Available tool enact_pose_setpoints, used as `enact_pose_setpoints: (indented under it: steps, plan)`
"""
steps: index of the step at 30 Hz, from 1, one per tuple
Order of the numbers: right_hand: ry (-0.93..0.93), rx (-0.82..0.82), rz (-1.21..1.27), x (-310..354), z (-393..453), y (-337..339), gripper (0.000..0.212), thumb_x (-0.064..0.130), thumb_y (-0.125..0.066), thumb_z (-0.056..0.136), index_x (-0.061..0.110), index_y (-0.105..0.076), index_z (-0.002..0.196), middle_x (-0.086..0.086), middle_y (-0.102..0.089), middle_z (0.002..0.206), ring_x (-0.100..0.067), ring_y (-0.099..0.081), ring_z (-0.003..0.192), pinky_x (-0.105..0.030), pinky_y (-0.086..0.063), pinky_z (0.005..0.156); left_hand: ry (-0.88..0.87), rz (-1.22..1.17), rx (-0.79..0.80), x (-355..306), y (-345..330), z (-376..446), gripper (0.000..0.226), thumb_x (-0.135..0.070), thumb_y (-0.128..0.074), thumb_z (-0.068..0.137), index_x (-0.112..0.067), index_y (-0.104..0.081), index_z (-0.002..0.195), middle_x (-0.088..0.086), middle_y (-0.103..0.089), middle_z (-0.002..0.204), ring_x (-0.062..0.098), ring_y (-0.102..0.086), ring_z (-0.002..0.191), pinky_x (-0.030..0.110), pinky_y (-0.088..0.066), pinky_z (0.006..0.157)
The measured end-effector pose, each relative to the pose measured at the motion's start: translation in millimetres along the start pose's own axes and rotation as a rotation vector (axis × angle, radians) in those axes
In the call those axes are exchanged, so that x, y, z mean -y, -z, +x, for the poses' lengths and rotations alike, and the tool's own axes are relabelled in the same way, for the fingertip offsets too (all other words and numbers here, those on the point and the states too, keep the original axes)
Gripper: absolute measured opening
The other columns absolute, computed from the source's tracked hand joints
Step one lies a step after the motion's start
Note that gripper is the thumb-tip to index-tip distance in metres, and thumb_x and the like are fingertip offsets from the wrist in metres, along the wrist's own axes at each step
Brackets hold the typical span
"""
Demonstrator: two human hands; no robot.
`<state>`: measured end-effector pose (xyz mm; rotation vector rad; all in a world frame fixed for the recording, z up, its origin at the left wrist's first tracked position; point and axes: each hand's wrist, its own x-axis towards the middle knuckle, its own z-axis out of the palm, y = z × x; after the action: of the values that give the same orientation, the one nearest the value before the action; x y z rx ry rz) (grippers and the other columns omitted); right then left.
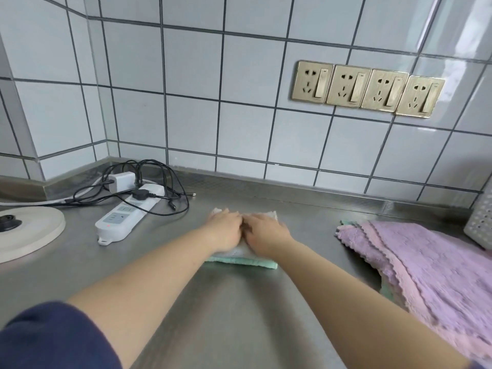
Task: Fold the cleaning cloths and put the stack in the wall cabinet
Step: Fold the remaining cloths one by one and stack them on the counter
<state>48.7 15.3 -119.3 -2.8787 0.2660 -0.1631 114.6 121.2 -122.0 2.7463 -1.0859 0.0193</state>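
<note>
Steel counter [239, 302] under grey-tiled wall [186, 102]. At mid-counter, folded stack [241, 258]: white cloth [234, 252] on top, green cloth [247, 263] beneath, green edge showing along the near side. Left hand [225, 230] and right hand [267, 231] side by side, palms down, pressing flat on the white cloth, fingers straight and touching at the tips, gripping nothing. Right of the hands, apart from the stack, unfolded purple cloths [415, 259] heaped loosely, a green edge peeking from under them. Beyond those, at the frame edge, grey perforated object [482, 222], only partly seen. Left of the hands, white power strip [125, 217] with charger [121, 181] and tangled black cables [165, 182]. Farther left, round white base [32, 233]. Above and right of the hands, four gold sockets [367, 89] in a row on the wall.
</note>
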Motion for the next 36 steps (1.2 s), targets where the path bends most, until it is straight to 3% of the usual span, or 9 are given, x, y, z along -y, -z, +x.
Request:
enact_pose_setpoints:
  steps: [5,11,16,21,25,26,27,33,36]
  plan:
    - [-0.13,0.066,0.027,-15,-4,-15,0.055,0.051,-0.021,0.095,0.033,-0.019,0.147,0.003,-0.009,0.159,-0.017,-0.003,0.147,-0.055,-0.008,0.115,0.114,0.005,0.093,9,-9,-1,0.056,-0.04,-0.021,0.099,-0.02,-0.01,0.15,0.005,0.0,0.159,0.022,0.001,0.146,0.045,-0.006,0.119]
    - [-0.182,0.084,0.028,-17,-6,-16,0.062,0.058,-0.021,0.092,0.032,-0.013,0.148,0.002,-0.004,0.159,-0.02,-0.003,0.147,-0.055,-0.004,0.115,0.135,-0.031,0.103,13,-10,-2,0.062,-0.048,-0.023,0.097,-0.018,-0.009,0.15,0.009,0.001,0.158,0.022,0.0,0.146,0.041,-0.008,0.119]
    - [-0.179,-0.094,0.114,-24,-24,-2,0.055,0.051,-0.034,0.093,0.028,-0.034,0.143,0.002,-0.03,0.153,-0.02,-0.025,0.141,-0.05,-0.013,0.116,0.109,0.071,0.081,1,5,-10,0.053,-0.042,-0.029,0.098,-0.014,-0.032,0.142,0.009,-0.026,0.153,0.026,-0.023,0.141,0.042,-0.023,0.114]
    - [-0.13,-0.252,0.243,-62,-66,26,0.034,0.03,-0.045,0.096,0.026,-0.054,0.128,0.001,-0.05,0.136,-0.018,-0.047,0.124,-0.028,-0.036,0.1,-0.003,-0.143,-0.012,-40,29,-17,0.038,-0.029,-0.042,0.096,-0.02,-0.049,0.133,-0.002,-0.048,0.141,0.02,-0.042,0.131,0.032,-0.033,0.108]
    - [-0.141,-0.316,0.236,-100,-119,67,0.028,0.019,-0.044,0.096,0.023,-0.063,0.116,-0.002,-0.057,0.123,-0.02,-0.052,0.115,-0.027,-0.039,0.09,-0.151,-0.298,-0.086,-106,32,-23,0.031,-0.02,-0.048,0.094,-0.019,-0.058,0.123,-0.002,-0.06,0.128,0.015,-0.054,0.119,0.031,-0.041,0.103]
    - [-0.248,-0.373,0.203,-152,-189,102,0.028,0.018,-0.044,0.096,0.022,-0.064,0.114,-0.002,-0.058,0.121,-0.019,-0.053,0.114,-0.026,-0.039,0.089,-0.278,-0.343,-0.059,-194,27,-29,0.03,-0.019,-0.049,0.093,-0.02,-0.059,0.122,-0.003,-0.061,0.126,0.015,-0.055,0.118,0.03,-0.041,0.102]
    - [-0.253,-0.408,0.167,-167,-203,109,0.027,0.018,-0.044,0.096,0.022,-0.065,0.112,-0.001,-0.059,0.12,-0.019,-0.054,0.113,-0.026,-0.039,0.087,-0.306,-0.342,-0.06,-215,26,-31,0.03,-0.018,-0.049,0.093,-0.019,-0.059,0.122,-0.003,-0.062,0.126,0.015,-0.055,0.117,0.028,-0.042,0.101]
    - [-0.349,-0.412,0.121,-211,-238,130,0.029,0.015,-0.046,0.094,0.024,-0.067,0.111,0.003,-0.063,0.12,-0.017,-0.059,0.106,-0.02,-0.035,0.076,-0.414,-0.338,0.025,-259,9,-42,0.03,-0.014,-0.053,0.091,-0.015,-0.061,0.119,0.002,-0.064,0.12,0.02,-0.058,0.112,0.031,-0.045,0.095]
    - [-0.324,-0.302,0.086,-217,-251,134,0.022,0.022,-0.054,0.092,0.027,-0.069,0.108,0.01,-0.067,0.115,-0.008,-0.062,0.102,-0.016,-0.038,0.077,-0.481,-0.278,0.093,-262,-4,-45,0.033,-0.019,-0.056,0.089,-0.018,-0.059,0.122,-0.001,-0.061,0.124,0.017,-0.056,0.114,0.031,-0.044,0.097]
